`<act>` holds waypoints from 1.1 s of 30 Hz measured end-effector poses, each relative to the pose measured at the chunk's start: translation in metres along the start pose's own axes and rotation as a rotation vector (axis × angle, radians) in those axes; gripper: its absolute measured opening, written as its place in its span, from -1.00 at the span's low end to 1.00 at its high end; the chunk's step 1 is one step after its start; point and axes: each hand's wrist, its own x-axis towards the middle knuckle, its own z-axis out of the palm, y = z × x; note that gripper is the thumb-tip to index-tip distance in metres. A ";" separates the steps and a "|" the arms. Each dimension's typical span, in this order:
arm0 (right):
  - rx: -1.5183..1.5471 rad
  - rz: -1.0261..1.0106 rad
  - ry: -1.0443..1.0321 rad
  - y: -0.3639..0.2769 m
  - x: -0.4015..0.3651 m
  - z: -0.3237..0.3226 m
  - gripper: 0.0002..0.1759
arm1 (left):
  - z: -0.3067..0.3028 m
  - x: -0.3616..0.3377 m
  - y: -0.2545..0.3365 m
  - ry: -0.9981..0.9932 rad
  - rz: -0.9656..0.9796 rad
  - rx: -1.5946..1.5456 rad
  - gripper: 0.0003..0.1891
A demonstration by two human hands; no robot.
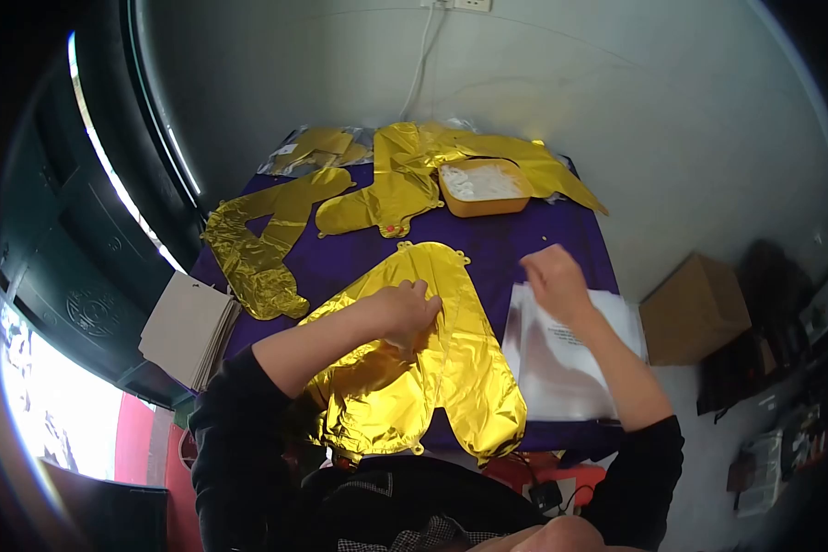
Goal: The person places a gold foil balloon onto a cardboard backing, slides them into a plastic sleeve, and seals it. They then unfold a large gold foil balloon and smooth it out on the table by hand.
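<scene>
A shiny gold foil balloon (474, 377), flat and creased, lies on the purple cloth right in front of me. My left hand (403, 315) rests on its upper middle, fingers curled in against the foil as if gripping a fold; the palm side is hidden. To the right, my right hand (556, 283) is raised near the top edge of a stack of clear plastic bags (561, 386). Its fingers are pressed together in a pinch, and whatever may be between them is too small to make out.
An orange tub (483, 207) with white contents stands at the back. Other flat gold balloons (258, 244) lie left and behind. A stack of pale cards (187, 329) sits at the left edge, a cardboard box (695, 308) right of the table. A wall (543, 74) rises behind.
</scene>
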 end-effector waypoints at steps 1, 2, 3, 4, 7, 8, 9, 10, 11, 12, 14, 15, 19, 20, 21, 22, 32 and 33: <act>-0.047 0.062 -0.035 0.023 0.005 0.006 -0.87 | 0.001 0.000 0.000 0.003 0.003 -0.003 -0.02; -0.096 0.126 -0.070 0.045 0.010 0.013 -0.87 | 0.001 -0.001 0.000 0.006 0.001 -0.016 -0.03; -0.092 0.119 -0.075 0.063 0.015 0.019 -0.87 | 0.003 -0.001 -0.002 0.007 -0.005 -0.023 -0.03; -0.180 0.180 -0.124 0.080 0.020 0.025 -0.84 | 0.005 -0.001 -0.003 0.012 -0.002 -0.018 -0.05; -0.297 0.300 -0.217 0.124 0.032 0.043 -0.73 | 0.003 -0.002 -0.002 0.012 0.001 -0.026 -0.03; -0.327 0.358 -0.263 0.136 0.036 0.050 -0.65 | 0.002 -0.003 -0.001 0.008 0.001 -0.039 0.01; -0.320 0.349 -0.265 0.143 0.042 0.055 -0.65 | 0.001 -0.003 -0.001 0.007 -0.009 -0.044 0.01; -0.363 0.383 -0.325 0.150 0.046 0.061 -0.60 | 0.002 -0.003 -0.001 0.014 -0.004 -0.037 -0.01; -0.406 0.416 -0.386 0.155 0.051 0.069 -0.54 | 0.002 -0.003 -0.001 0.020 0.001 -0.031 -0.02; -0.417 0.456 -0.450 0.158 0.057 0.073 -0.50 | 0.002 -0.003 -0.002 0.016 -0.010 -0.037 -0.02; -0.463 0.425 -0.470 0.163 0.063 0.084 -0.50 | 0.001 -0.004 -0.002 0.025 0.009 -0.044 -0.04; -0.518 0.402 -0.482 0.166 0.067 0.089 -0.51 | 0.001 -0.004 -0.001 0.020 -0.001 -0.051 -0.04; -0.507 0.461 -0.514 0.174 0.080 0.095 -0.42 | 0.002 -0.006 -0.002 0.039 0.013 -0.083 -0.10; -0.490 0.496 -0.489 0.177 0.082 0.093 -0.38 | 0.003 -0.006 -0.002 0.047 0.025 -0.095 -0.16; -0.489 0.499 -0.493 0.185 0.082 0.094 -0.38 | 0.003 -0.005 -0.002 0.044 0.028 -0.096 -0.16; -0.437 0.535 -0.320 0.196 0.081 0.095 -0.38 | 0.003 -0.005 -0.002 0.041 0.024 -0.089 -0.16; -0.115 0.526 0.399 0.164 0.083 -0.007 -0.60 | -0.004 -0.007 0.001 -0.009 -0.017 -0.052 -0.04; -0.109 0.431 0.423 0.159 0.080 -0.013 -0.57 | -0.006 -0.008 0.002 -0.022 -0.041 -0.087 -0.11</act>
